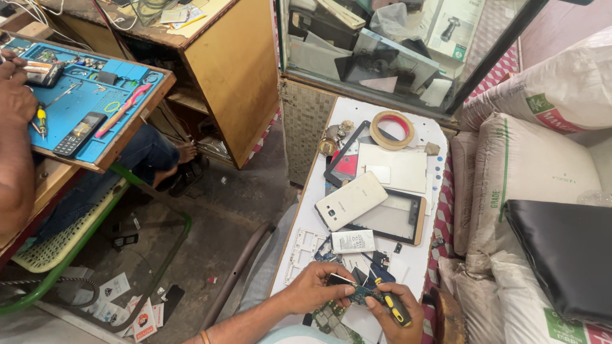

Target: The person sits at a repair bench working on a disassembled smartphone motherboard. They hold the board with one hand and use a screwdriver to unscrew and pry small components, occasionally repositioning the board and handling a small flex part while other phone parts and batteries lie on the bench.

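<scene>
2 hands meet low over my white table [417, 258]. My left hand [315, 286] is closed in a pinch on a small circuit board [359, 293], thumb on top and fingers under its near edge. My right hand [395, 313] is wrapped shut around a yellow-and-black screwdriver [395, 308], its tip hidden where it meets the board. The board sits between both hands, just above a larger green board [328, 316] lying under my wrists.

To do this well, I judge I should keep the left pinch firm and level, hold the driver square to the board, and press lightly so the tip does not skid across the parts.

Just beyond my fingers lie a battery [352, 241] and a white phone frame [303, 251]. Farther out sit a white back cover [350, 200], a gold-edged screen panel [395, 220] and a tape roll [392, 129]. Far to my left, another person's hand [14, 95] rests on a blue mat [83, 95] beside a keypad phone [78, 134].
</scene>
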The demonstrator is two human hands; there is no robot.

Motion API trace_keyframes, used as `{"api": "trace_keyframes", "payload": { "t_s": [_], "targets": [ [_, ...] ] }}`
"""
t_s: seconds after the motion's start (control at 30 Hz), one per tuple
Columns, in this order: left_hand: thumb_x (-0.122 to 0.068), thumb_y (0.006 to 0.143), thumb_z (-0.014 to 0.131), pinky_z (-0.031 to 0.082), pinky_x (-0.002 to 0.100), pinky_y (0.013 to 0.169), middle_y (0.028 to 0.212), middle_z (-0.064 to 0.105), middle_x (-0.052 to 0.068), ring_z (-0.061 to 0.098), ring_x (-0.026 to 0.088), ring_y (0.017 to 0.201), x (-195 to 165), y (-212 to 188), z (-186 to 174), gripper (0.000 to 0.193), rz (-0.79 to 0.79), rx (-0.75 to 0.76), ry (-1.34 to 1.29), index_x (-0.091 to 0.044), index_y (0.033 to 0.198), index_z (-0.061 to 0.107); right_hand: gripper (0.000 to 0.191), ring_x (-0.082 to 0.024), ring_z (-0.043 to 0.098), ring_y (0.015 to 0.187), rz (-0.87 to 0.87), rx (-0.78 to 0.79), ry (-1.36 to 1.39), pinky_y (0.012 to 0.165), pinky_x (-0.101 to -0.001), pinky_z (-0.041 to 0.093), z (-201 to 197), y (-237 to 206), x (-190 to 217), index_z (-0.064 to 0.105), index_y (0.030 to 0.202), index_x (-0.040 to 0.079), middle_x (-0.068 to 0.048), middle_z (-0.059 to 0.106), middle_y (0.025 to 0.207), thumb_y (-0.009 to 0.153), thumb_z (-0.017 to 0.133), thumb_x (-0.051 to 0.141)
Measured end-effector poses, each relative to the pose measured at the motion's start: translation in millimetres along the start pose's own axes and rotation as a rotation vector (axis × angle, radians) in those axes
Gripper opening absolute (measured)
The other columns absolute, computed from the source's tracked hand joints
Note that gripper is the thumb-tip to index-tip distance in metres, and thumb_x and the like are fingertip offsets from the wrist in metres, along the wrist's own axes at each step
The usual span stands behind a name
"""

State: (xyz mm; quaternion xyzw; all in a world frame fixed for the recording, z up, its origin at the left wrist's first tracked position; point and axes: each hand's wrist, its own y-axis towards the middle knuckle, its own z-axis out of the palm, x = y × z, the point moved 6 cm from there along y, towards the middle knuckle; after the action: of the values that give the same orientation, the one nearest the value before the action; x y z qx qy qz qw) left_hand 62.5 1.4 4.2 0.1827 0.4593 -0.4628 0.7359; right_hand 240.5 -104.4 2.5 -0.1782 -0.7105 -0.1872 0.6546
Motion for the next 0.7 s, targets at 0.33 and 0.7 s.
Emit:
{"api": "trace_keyframes", "payload": {
  "t_s": [0.33,0.7],
  "targets": [
    [-0.010,0.099,0.071,0.063,0.026,0.072,0.094,0.073,0.010,0.073,0.013,0.082,-9,-3,-5,0.020,0.112,-0.077,0.049,0.004,0.113,0.068,0.036,-0.015,0.070,0.071,-0.104,-0.130,0.110,0.066,-0.0277,0.059,-3,3,7,0.064,0.116,-0.005,-0.017,0.075,0.094,0.083,0.077,0.001],
    [-0.010,0.094,0.073,0.059,0.024,0.065,0.087,0.073,0.007,0.070,0.010,0.074,-21,7,-43,0.021,0.214,-0.290,0.136,0.001,0.113,0.070,0.031,-0.015,0.069,0.069,-0.152,-0.106,0.147,0.067,-0.0288,0.059,-6,4,9,0.065,0.114,-0.007,-0.022,0.076,0.090,0.087,0.075,0.003]
  ]
}}
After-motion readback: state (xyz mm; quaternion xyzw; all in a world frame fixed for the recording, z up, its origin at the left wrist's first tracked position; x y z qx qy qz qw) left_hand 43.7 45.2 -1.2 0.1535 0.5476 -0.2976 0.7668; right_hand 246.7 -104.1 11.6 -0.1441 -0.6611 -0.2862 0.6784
